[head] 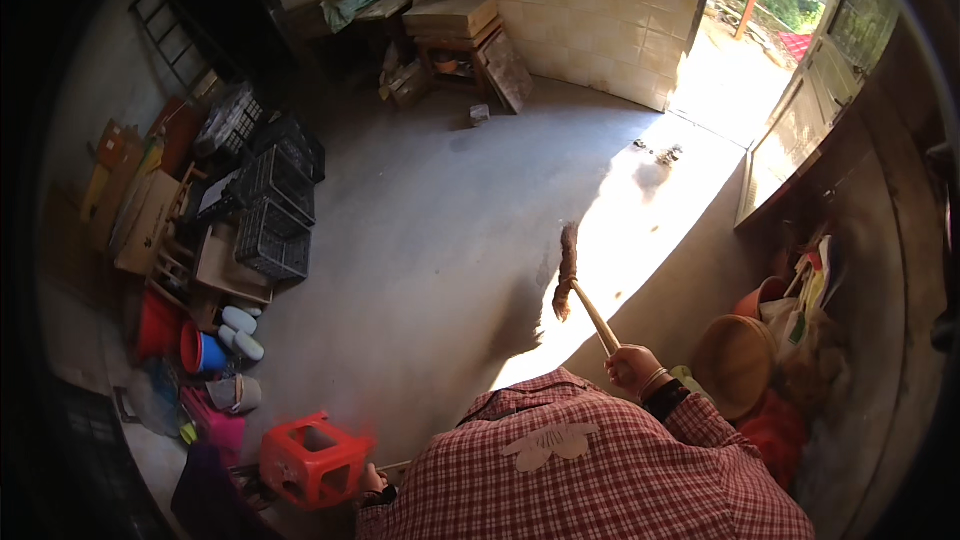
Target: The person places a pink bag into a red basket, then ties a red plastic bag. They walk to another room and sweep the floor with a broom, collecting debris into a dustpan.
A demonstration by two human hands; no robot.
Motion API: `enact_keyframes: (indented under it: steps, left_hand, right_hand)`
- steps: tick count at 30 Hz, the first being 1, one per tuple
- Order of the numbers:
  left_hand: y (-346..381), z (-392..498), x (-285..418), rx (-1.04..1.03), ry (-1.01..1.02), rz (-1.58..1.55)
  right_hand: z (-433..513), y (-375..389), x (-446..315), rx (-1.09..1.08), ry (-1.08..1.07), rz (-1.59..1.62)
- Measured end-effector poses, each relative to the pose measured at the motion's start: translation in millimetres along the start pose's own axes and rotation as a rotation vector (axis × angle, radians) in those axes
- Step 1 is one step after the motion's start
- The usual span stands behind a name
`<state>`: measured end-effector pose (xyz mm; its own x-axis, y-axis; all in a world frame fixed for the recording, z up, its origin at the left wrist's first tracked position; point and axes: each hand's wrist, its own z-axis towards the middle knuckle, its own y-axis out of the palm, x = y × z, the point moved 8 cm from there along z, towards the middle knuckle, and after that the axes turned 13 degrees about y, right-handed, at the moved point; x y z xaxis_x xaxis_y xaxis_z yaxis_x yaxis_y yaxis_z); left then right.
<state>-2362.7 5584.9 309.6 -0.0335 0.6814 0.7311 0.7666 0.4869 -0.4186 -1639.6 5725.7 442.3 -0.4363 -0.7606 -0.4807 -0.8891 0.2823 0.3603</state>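
My right hand [634, 369] is closed around the pale handle of a broom [598, 319]. The broom's brown bristle head is raised or held over the sunlit strip of floor, its exact height unclear. At the lower left, my left hand [373, 478] is beside a red plastic stool [315, 457]; part of it is hidden by the checked shirt. A thin light stick shows just right of that hand. Whether the fingers grip the stool or the stick, I cannot tell.
Black plastic crates [276, 236], slippers [241, 334] and a blue and red bucket [201, 349] line the left side. A small pile of debris [667, 156] lies near the open door [814, 97]. Round baskets [733, 366] and bags stand at the right.
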Motion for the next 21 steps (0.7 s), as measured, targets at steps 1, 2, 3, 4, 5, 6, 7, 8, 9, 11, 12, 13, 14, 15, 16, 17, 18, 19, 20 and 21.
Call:
enact_keyframes:
  steps: [1,2,3,4,5,6,7,8,9,11,12,13,14,15,16,17,18,19,20,21]
  left_hand:
    - [23,-3,28,-0.023,-0.025,0.099]
    - [45,-12,55,-0.042,-0.055,0.199]
    - [76,-18,95,-0.121,0.105,0.299]
    - [104,-28,135,-0.200,0.265,0.395]
    - [134,-39,175,-0.278,0.425,0.488]
    - [166,-45,209,-0.326,0.530,0.501]
    - [191,-44,229,-0.326,0.471,0.507]
    - [212,-41,243,-0.294,0.352,0.438]
    - [233,-35,253,-0.244,0.240,0.395]
    - [280,-19,284,-0.294,0.210,0.346]
    - [309,-6,302,-0.315,0.204,0.332]
    - [334,7,316,-0.303,0.175,0.337]
    - [360,19,330,-0.291,0.145,0.344]
    - [388,33,351,-0.276,0.135,0.366]
    - [416,42,372,-0.307,0.144,0.432]
    - [444,47,389,-0.338,0.107,0.362]
    - [474,53,411,-0.358,0.070,0.313]
    - [504,61,435,-0.353,0.016,0.272]
    - [533,66,466,-0.423,0.039,0.296]
    - [554,69,495,-0.462,0.080,0.286]
  right_hand:
    - [-5,-7,-15,-0.004,0.064,0.146]
    - [-10,-5,-31,-0.091,0.110,0.307]
    - [-13,-15,-49,0.027,0.110,0.262]
    - [-14,-17,-70,0.060,0.087,0.231]
    - [-12,-21,-91,0.092,0.065,0.198]
    - [-8,-26,-113,0.097,0.056,0.207]
    - [-4,-32,-130,0.101,0.051,0.217]
    - [5,-35,-148,0.071,0.034,0.236]
    - [16,-45,-166,0.107,0.048,0.235]
    - [40,-62,-203,0.110,0.041,0.253]
    - [56,-69,-225,0.108,0.038,0.269]
    - [69,-75,-245,0.104,0.045,0.282]
    - [81,-80,-265,0.100,0.054,0.296]
    - [95,-83,-290,0.097,0.055,0.311]
    - [104,-84,-312,0.093,0.050,0.330]
    - [110,-87,-331,0.118,0.061,0.346]
    - [119,-89,-353,0.140,0.068,0.358]
    - [129,-89,-378,0.154,0.066,0.371]
    - [137,-89,-402,0.145,0.055,0.383]
    - [141,-88,-418,0.144,0.058,0.402]
